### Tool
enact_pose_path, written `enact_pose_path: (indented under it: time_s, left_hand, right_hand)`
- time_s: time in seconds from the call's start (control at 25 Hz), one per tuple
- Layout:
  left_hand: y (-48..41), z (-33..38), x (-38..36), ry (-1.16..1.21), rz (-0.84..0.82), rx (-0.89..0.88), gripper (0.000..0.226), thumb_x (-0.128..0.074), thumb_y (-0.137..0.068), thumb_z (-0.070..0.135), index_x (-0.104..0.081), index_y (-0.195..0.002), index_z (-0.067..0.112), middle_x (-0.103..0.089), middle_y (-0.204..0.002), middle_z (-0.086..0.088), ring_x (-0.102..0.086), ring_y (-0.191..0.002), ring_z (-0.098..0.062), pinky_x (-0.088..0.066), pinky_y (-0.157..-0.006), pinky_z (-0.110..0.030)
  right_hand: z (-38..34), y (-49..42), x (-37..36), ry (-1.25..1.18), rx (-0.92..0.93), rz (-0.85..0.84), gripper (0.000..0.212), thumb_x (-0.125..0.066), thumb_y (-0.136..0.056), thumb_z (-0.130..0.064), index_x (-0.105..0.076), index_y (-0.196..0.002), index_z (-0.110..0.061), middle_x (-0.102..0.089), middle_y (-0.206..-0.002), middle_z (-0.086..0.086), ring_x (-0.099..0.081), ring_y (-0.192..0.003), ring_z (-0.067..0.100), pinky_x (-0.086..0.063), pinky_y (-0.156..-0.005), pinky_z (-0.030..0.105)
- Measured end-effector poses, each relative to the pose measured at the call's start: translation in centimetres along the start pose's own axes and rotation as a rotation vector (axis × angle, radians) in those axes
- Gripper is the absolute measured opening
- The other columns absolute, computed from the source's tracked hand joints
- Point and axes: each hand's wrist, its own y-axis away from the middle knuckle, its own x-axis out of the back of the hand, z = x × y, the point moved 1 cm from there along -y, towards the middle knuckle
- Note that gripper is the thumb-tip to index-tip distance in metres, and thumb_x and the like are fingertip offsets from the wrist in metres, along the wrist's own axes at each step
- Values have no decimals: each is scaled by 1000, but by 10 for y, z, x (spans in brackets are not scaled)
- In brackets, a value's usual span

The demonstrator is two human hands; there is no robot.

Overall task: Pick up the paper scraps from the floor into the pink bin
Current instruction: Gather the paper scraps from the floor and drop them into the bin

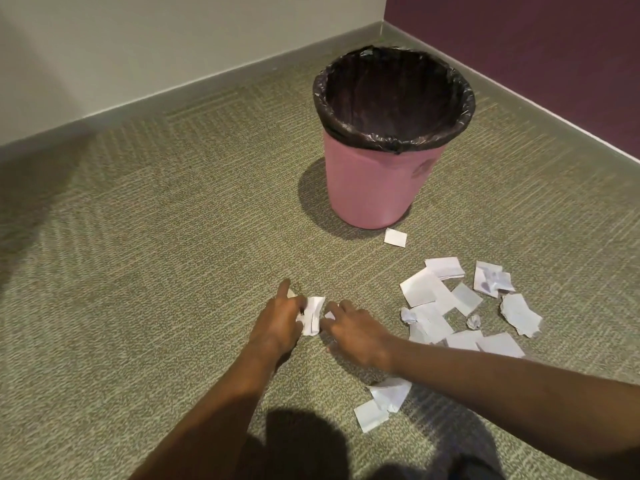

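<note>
- left grip [277,323]: closed round a bunched wad of scraps [313,315], held low over the carpet floor [156,271].
- right grip [356,336]: fingers bent down just beside the wad, at a small white piece [329,316]; whether it pinched that piece could not be told.
- pink bin [377,188]: stood upright with a black liner [391,98] over its rim, well apart from both hands; one flat scrap [395,236] lay just beside its base.
- main scatter [460,306]: lay on the floor to the right; a smaller cluster [381,403] lay beneath the right forearm.
- handling, as judged: tuck the small piece into the wad, keep the hold firm, release only once past the rim; flat sheets probably slip easily.
</note>
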Motion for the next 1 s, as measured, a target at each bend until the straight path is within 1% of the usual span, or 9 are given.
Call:
enact_pose_path:
  time_s: [0.08, 0.16, 0.28, 0.4, 0.64, 0.72, 0.8, 0.92, 1.0]
  left_hand:
    - [-9, 12, 8, 65, 39, 1, 36, -68, -87, 8, -60, -120, 20, -7, -163, -4, -61, -113, -28, -54, -88, -36]
    - [-17, 24, 11, 87, 26, -30, 40, -72, -86, 13, -59, -123, 18, -7, -162, -5, -58, -117, -30, -52, -93, -38]
    - [-19, 41, -3, 25, -66, -83, 48, -77, -81, 27, -56, -122, 16, -8, -159, -11, -55, -116, -34, -51, -90, -40]
    - [-19, 53, -24, -188, -76, -82, 58, -76, -81, 35, -49, -131, 21, -7, -156, -15, -45, -123, -36, -50, -89, -41]
    - [-21, 59, -27, -278, -6, -167, 41, -69, -89, 17, -54, -127, 20, -26, -148, -11, -42, -120, -32, -52, -84, -37]
    - [-19, 56, -30, -288, 15, -199, 37, -68, -89, 13, -56, -123, 18, -27, -149, -10, -44, -119, -30, -53, -84, -35]
    - [-18, 52, -32, -261, 20, -227, 32, -68, -89, 13, -59, -119, 18, -26, -152, -8, -43, -121, -30, -53, -86, -35]
    - [-26, 43, -29, -99, 26, -210, 36, -73, -84, 13, -64, -119, 18, -31, -152, -2, -48, -123, -26, -51, -96, -35]
    - [-32, 42, -21, 59, 26, -160, 38, -79, -78, 13, -68, -115, 13, -39, -148, -1, -54, -119, -24, -48, -101, -34]
  right_hand:
    - [3, 9, -3, -8, 52, 33, 34, -62, -86, -5, -58, -120, -9, -47, -129, 16, -48, -112, 32, -56, -77, 43]
    - [9, 17, 0, -16, 71, 48, 32, -56, -85, 5, -58, -117, -4, -49, -123, 15, -48, -106, 29, -55, -74, 41]
    - [22, 29, 3, -47, 38, 49, 35, -54, -84, 8, -55, -118, -1, -50, -118, 15, -51, -104, 31, -50, -74, 43]
    - [37, 37, -5, -67, 3, 24, 41, -62, -75, 9, -56, -113, -3, -52, -114, 14, -54, -102, 33, -46, -70, 39]
    - [42, 45, -14, -176, -16, 1, 64, -64, -73, 11, -49, -130, -12, -56, -119, 13, -61, -94, 33, -55, -72, 45]
    - [44, 43, -17, -185, -48, -17, 54, -61, -78, 8, -56, -127, -13, -59, -117, 13, -63, -93, 33, -56, -74, 45]
    - [48, 39, -10, -279, -132, -83, 31, -56, -85, 3, -64, -114, -6, -64, -108, 16, -65, -93, 32, -55, -76, 41]
    - [60, 39, 35, -599, -243, -7, 13, -50, -86, 7, -57, -78, -1, -56, -83, 12, -61, -64, 15, -49, -55, 26]
    - [69, 38, 87, -827, -288, 56, 13, -57, -87, 6, -59, -77, -2, -57, -78, 6, -61, -62, 17, -52, -52, 25]
